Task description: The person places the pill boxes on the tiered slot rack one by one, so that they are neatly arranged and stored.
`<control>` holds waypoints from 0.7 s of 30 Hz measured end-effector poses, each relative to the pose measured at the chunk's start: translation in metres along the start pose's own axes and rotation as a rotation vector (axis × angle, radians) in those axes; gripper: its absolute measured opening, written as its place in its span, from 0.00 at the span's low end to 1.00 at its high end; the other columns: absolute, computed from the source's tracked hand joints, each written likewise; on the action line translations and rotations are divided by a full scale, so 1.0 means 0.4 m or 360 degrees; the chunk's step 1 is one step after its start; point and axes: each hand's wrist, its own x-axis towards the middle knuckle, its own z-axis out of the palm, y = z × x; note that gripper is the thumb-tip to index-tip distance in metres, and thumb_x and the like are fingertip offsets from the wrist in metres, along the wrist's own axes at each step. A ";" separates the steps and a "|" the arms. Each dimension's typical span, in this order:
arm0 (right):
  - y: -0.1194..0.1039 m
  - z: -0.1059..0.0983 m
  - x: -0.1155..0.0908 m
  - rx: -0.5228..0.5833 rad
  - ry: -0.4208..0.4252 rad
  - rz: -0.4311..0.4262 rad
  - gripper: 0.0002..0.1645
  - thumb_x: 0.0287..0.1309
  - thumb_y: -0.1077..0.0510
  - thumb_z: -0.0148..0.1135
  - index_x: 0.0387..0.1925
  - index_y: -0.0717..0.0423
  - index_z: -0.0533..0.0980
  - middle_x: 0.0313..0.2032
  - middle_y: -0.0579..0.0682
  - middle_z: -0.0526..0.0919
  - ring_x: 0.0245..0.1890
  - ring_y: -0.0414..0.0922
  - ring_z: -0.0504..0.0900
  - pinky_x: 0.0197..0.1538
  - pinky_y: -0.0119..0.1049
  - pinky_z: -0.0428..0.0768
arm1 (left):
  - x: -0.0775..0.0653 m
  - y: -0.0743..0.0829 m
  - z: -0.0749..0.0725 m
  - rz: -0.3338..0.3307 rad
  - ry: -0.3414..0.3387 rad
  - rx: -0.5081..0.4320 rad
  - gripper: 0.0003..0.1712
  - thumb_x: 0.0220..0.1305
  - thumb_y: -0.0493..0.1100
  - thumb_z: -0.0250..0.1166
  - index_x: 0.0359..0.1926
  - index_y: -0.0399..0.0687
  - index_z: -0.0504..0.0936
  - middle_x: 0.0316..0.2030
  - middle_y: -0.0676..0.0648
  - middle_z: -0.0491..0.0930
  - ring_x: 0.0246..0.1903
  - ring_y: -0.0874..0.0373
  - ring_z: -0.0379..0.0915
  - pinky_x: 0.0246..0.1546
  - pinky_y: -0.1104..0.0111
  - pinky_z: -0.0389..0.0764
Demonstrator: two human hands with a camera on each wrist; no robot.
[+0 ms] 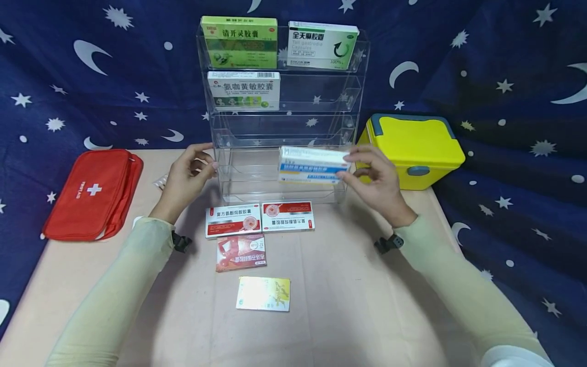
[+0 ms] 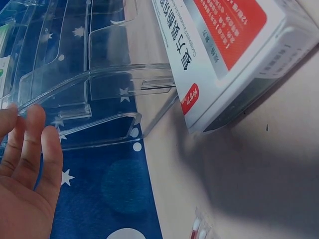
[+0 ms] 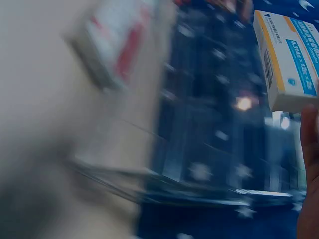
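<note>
Medicine boxes going onto a clear acrylic rack, three shelved and four waiting

Head view: the right hand (image 1: 377,184) pinches a white-and-blue carton (image 1: 313,164) at the lower tier of the acrylic rack (image 1: 279,127); the left hand (image 1: 187,179), fingers loosely curled, touches the rack's left edge and holds nothing. Three glossy cartons sit on the upper tiers; two red-and-white boxes (image 1: 259,218), a red box (image 1: 241,252) and a yellow packet (image 1: 263,293) lie on the beige bench (image 1: 344,285). Left wrist view: straight fingers (image 2: 30,149) beside the rack's hard, see-through ledges. Right wrist view: blurred; the carton's square cardboard corner shows
</note>
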 end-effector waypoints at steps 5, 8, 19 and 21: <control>-0.027 -0.047 0.176 -0.0123 0.0106 -0.0160 0.20 0.53 0.79 0.69 0.48 0.71 0.78 0.52 0.58 0.78 0.47 0.49 0.83 0.37 0.29 0.83 | 0.002 0.002 -0.001 0.0023 0.0006 0.0009 0.26 0.72 0.36 0.64 0.69 0.48 0.72 0.42 0.44 0.79 0.33 0.60 0.80 0.32 0.74 0.79; -0.046 -0.065 0.260 -0.0219 0.0097 -0.0257 0.18 0.59 0.75 0.67 0.51 0.71 0.77 0.52 0.54 0.78 0.47 0.48 0.84 0.39 0.30 0.83 | 0.002 0.003 0.000 0.0026 0.0006 0.0008 0.26 0.71 0.36 0.65 0.68 0.47 0.73 0.42 0.44 0.79 0.32 0.60 0.80 0.32 0.74 0.79; -0.008 -0.095 0.418 -0.0499 0.0044 -0.0318 0.18 0.67 0.64 0.65 0.56 0.63 0.77 0.52 0.40 0.76 0.49 0.44 0.84 0.43 0.28 0.82 | 0.002 0.003 0.001 -0.0007 0.0005 0.0020 0.26 0.72 0.37 0.65 0.69 0.48 0.73 0.43 0.44 0.79 0.33 0.58 0.80 0.32 0.75 0.79; 0.016 -0.096 0.424 -0.0533 0.0044 -0.0209 0.18 0.67 0.62 0.66 0.57 0.60 0.78 0.52 0.40 0.76 0.49 0.42 0.83 0.44 0.28 0.81 | 0.002 0.002 0.002 -0.0010 0.0004 0.0014 0.26 0.72 0.37 0.64 0.69 0.48 0.73 0.43 0.44 0.79 0.33 0.59 0.81 0.32 0.75 0.79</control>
